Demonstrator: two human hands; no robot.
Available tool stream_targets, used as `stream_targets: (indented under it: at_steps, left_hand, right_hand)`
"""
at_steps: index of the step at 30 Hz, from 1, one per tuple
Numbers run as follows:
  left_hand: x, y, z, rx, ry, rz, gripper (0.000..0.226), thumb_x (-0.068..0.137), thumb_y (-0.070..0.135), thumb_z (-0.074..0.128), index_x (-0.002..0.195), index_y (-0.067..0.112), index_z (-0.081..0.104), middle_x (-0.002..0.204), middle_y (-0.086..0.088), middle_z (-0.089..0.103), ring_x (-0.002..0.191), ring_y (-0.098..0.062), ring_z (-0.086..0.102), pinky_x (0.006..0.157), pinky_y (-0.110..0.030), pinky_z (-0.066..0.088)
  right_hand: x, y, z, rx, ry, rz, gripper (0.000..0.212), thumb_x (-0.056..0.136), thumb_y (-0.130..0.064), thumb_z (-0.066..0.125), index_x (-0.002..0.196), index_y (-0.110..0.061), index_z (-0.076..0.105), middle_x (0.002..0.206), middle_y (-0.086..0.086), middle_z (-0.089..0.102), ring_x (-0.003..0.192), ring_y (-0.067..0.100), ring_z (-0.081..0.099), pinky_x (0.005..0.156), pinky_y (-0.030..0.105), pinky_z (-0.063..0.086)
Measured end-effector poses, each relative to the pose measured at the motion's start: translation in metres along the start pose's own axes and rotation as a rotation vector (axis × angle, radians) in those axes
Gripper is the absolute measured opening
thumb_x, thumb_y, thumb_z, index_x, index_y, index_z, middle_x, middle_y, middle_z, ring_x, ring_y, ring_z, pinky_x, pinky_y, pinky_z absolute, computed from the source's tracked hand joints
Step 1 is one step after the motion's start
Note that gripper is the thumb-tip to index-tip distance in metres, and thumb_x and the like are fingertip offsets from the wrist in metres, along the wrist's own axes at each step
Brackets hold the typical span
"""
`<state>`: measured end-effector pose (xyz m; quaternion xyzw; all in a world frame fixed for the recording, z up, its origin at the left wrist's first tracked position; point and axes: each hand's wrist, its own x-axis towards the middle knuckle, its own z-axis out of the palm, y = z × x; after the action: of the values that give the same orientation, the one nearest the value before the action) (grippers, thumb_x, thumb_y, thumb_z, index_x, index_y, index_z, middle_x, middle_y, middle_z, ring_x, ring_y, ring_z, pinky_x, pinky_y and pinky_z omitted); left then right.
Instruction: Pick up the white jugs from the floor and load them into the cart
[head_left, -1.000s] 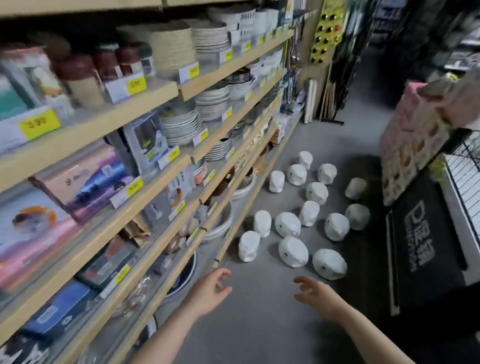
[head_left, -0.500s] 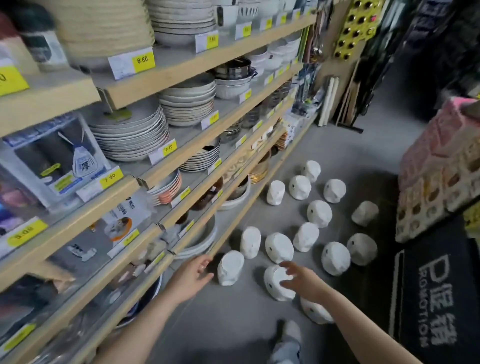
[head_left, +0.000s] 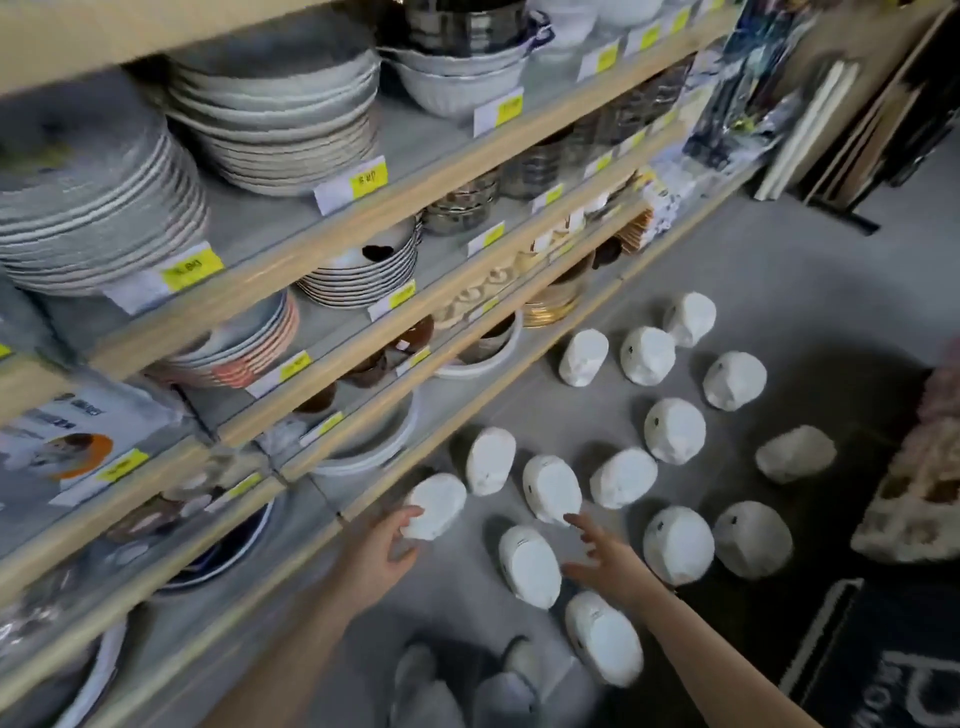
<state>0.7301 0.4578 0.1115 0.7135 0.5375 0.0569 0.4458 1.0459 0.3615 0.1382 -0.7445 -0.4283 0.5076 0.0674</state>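
Shop aisle, grey floor (head_left: 810, 291). Wooden shelving (head_left: 332, 244) runs along the left edge, four tiers visible, loaded with stacked plates (head_left: 93, 208), bowls (head_left: 457, 83) and boxed goods, yellow price tags (head_left: 192, 270) on the shelf lips. Flat boards (head_left: 810, 130) lean at the far end of the aisle. Dark printed mat (head_left: 872, 665) at the near right corner of the floor, pink-and-cream patterned stack (head_left: 919, 483) at the right edge. Frame is motion-blurred.

Left hand (head_left: 382, 551): arm reaches forward and down, fingers spread, fingertips touching the near edge of the nearest-left white jug (head_left: 436, 504), not wrapped round it. That jug sits just beside the lowest shelf edge.

Right hand (head_left: 602, 558): arm extended, fingers splayed, holding nothing. It sits between the jug (head_left: 530, 564) in front of the person's feet and the next one right; can't tell if it touches either.

Person's light shoes (head_left: 467, 686) at the bottom edge, next to the nearest jug (head_left: 602, 644).

Count: 14 white jugs, all on the floor, scattered in loose rows between the shelf base and the mat. 2 hands. 2 shoes. 1 mat.
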Motion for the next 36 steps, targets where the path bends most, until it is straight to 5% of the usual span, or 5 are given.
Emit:
stream_targets:
  at_steps: [7,14,23,30,36]
  left_hand:
    - [0.076,0.013,0.036,0.094,-0.165,-0.009,0.046,0.089,0.025,0.064,0.132,0.030,0.048,0.124,0.009,0.050,0.111,-0.008,0.052,0.091,-0.028,0.045]
    - [0.121,0.035,0.029,0.179,-0.317,0.206,0.048,0.087,0.022,0.066,0.132,0.022,0.050,0.122,0.003,0.048,0.106,-0.013,0.049,0.089,-0.021,0.036]
    - [0.144,-0.029,0.018,0.289,-0.466,0.431,0.059,0.081,0.028,0.072,0.135,0.032,0.047,0.132,0.013,0.040,0.128,-0.005,0.039,0.106,-0.017,0.026]
    - [0.209,-0.129,0.150,0.438,-0.632,0.559,0.082,0.080,0.043,0.071,0.136,0.060,0.015,0.151,0.012,0.018,0.140,-0.005,0.020,0.112,-0.020,0.020]
    - [0.288,-0.220,0.298,0.730,-0.643,0.919,0.104,0.078,0.051,0.069,0.130,0.067,-0.020,0.156,-0.002,-0.022,0.147,-0.027,-0.004,0.119,-0.042,0.018]
  right_hand:
    - [0.027,0.055,0.002,0.115,0.099,0.121,0.067,0.088,-0.029,0.066,0.142,-0.036,0.029,0.141,0.004,0.038,0.103,0.011,0.050,0.094,0.025,0.041]
    - [0.007,0.067,0.053,0.233,0.252,0.295,0.078,0.082,-0.040,0.069,0.144,-0.044,0.022,0.148,0.004,0.034,0.130,0.026,0.042,0.106,0.041,0.040]
    - [0.032,0.054,0.159,0.449,0.457,0.260,0.079,0.081,-0.035,0.072,0.142,-0.045,0.023,0.154,-0.001,0.024,0.139,0.021,0.030,0.112,0.035,0.027]
    - [0.155,0.151,0.246,0.380,0.627,0.238,0.084,0.077,-0.042,0.074,0.130,-0.062,0.012,0.156,-0.005,0.013,0.141,0.021,0.023,0.112,0.043,0.028]
    - [0.264,0.264,0.323,0.272,0.789,0.076,0.090,0.070,-0.049,0.077,0.135,-0.062,0.016,0.154,-0.011,0.010,0.136,0.001,0.015,0.108,0.023,0.022]
